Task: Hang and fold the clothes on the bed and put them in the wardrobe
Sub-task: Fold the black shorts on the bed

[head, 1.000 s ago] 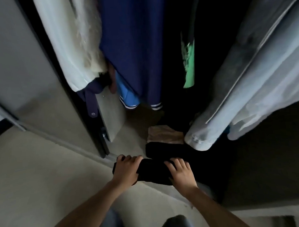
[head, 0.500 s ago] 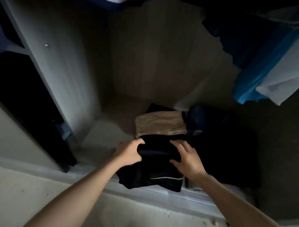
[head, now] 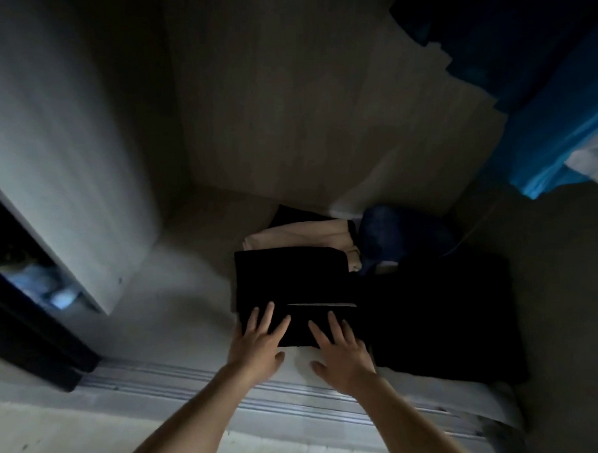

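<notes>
Two hands press flat on a folded black garment (head: 289,278) on the wardrobe floor (head: 177,293): left hand (head: 258,344) and right hand (head: 342,349), fingers straight and spread. A thin pale stripe (head: 321,304) crosses the garment; a beige fold (head: 301,236) lies just behind it.

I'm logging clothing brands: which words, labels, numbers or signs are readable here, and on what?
None can be read. The black garment under the left hand and right hand shows only a thin pale stripe; the beige garment and hanging blue clothes show no lettering in this dim view.
</notes>
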A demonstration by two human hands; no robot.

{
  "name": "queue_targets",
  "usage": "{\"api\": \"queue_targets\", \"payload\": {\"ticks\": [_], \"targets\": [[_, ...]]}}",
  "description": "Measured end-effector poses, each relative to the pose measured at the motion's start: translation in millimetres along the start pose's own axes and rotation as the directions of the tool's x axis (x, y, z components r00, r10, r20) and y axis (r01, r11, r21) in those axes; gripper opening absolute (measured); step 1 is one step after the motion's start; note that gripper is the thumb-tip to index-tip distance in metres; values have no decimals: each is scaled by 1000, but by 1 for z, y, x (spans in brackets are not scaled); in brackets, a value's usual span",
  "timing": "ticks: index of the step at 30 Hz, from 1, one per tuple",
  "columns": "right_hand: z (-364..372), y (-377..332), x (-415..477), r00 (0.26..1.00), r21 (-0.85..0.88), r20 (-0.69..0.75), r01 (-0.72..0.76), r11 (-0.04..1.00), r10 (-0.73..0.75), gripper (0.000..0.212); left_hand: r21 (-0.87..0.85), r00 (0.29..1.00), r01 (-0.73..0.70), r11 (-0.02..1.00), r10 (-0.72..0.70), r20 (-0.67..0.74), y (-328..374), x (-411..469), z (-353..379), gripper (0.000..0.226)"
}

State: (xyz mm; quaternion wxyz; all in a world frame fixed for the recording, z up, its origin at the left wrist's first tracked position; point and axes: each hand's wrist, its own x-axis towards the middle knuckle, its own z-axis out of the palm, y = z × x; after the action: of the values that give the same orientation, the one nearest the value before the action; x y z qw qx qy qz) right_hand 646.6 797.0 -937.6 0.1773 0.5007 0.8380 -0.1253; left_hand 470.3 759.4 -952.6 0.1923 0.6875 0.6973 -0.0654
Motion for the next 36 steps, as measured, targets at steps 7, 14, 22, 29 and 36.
{"api": "queue_targets", "payload": {"ticks": [7, 14, 22, 29, 36], "targets": [[3, 7, -7, 998, -5, 65, -17, 1000, 17, 74, 26, 1000, 0, 1000, 1, -19, -10, -15, -6, 68], [-79, -7, -93, 995, 106, 71, -74, 992, 67, 71, -22, 998, 58, 998, -58, -5, -4, -98, -91, 65], [-223, -26, -302, 964, 351, 89, -267, 897, 252, 63, -157, 992, -82, 984, 97, 85, 120, -242, -251, 57], [-322, -18, -466, 853, 426, 29, -482, 766, 521, 59, -124, 931, -347, 930, 357, 75, 190, -340, -361, 51], [-371, -44, -606, 625, 490, -68, -658, 572, 778, 51, -17, 723, -691, 723, 691, 24, 266, -401, -453, 50]]}}
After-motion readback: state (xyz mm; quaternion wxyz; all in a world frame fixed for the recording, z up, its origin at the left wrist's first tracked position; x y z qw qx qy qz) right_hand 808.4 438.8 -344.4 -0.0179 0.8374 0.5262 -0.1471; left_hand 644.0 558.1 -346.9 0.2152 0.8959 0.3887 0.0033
